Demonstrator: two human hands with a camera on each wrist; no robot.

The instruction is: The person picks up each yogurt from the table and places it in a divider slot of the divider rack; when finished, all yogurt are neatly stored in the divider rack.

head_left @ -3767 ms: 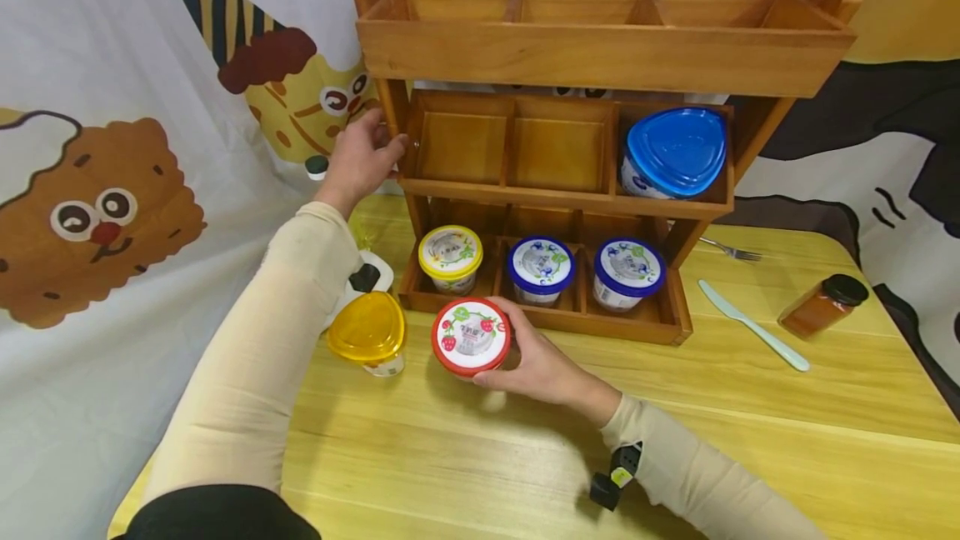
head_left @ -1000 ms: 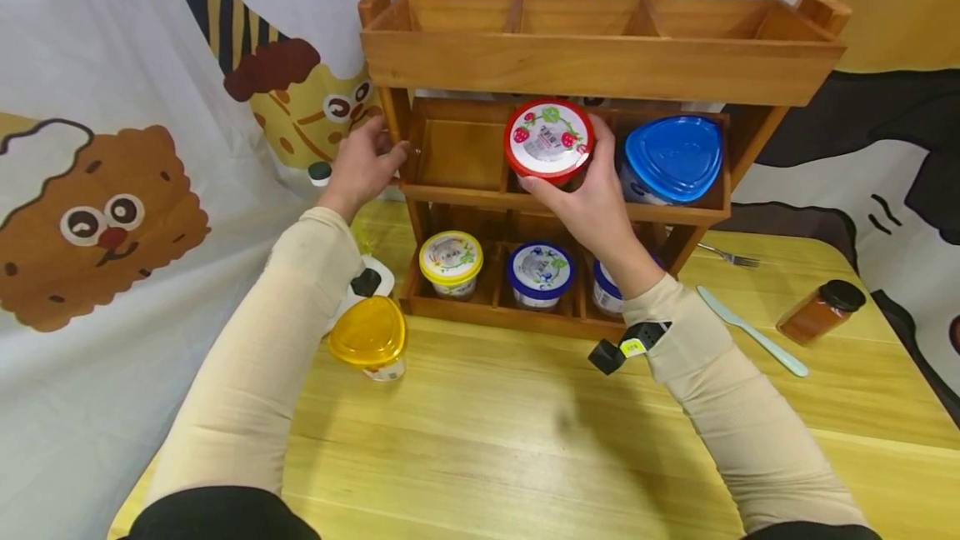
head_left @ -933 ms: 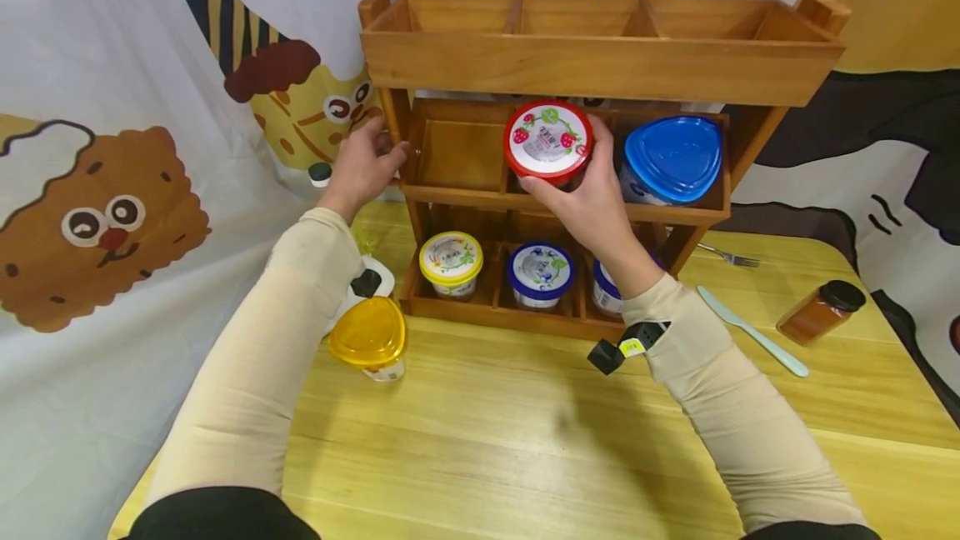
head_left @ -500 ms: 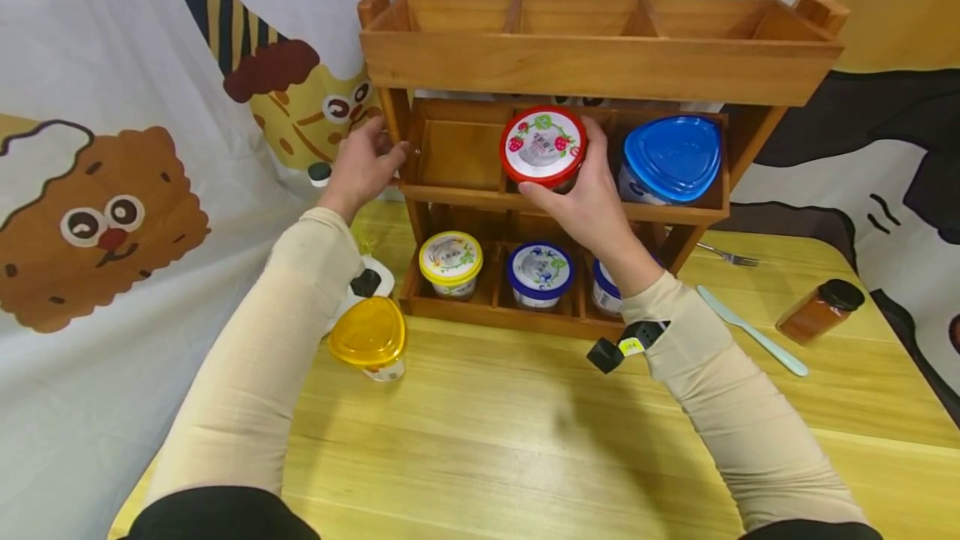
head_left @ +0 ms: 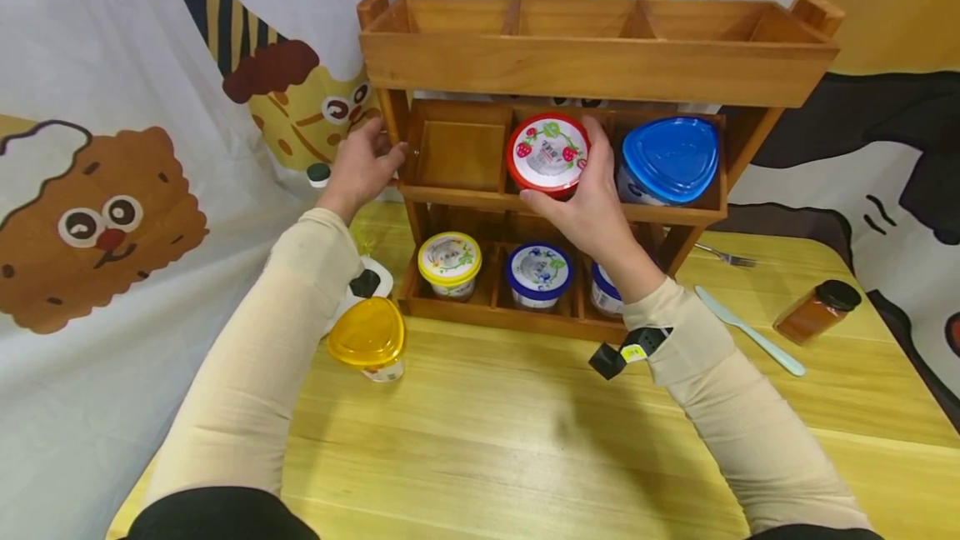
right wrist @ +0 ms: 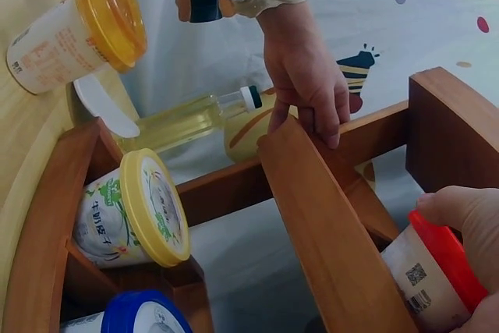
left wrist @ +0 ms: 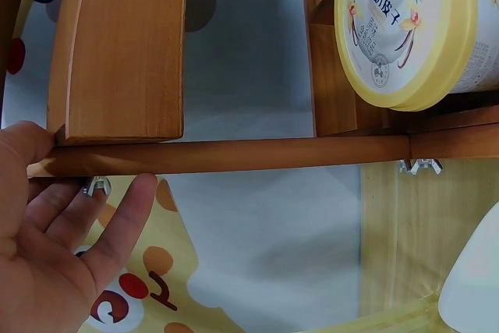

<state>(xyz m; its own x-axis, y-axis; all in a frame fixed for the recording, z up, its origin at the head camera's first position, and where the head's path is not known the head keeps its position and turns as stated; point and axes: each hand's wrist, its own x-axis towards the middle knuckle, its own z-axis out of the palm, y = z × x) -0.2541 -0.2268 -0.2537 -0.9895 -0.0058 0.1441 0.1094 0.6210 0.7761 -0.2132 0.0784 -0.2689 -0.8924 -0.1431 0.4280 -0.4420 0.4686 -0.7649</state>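
Observation:
My right hand [head_left: 592, 207] holds a round tub with a red lid [head_left: 550, 152] and strawberry print, thumb at the near rim and fingers over the far side. The tub sits in the middle compartment of the middle tier of a wooden rack [head_left: 592, 65]. To its right is a tub with a blue rounded-triangle lid [head_left: 671, 157]; the left compartment has nothing in it. With my left hand [head_left: 363, 161] I grip the rack's left post [left wrist: 234, 156], thumb on one side and fingers on the other.
The lowest tier bears a yellow-lidded tub [head_left: 450, 257] and two blue-rimmed ones, the right one [head_left: 606, 286] partly behind my wrist. An amber-lidded tub [head_left: 367, 332] and an oil bottle [right wrist: 179, 118] stand left. A fork [head_left: 727, 255], pale knife [head_left: 750, 332] and brown jar [head_left: 817, 311] lie right.
My right hand has lifted the red-lidded tub from over the table up to the middle tier, then lowered it into the middle compartment. The left hand stays on the post.

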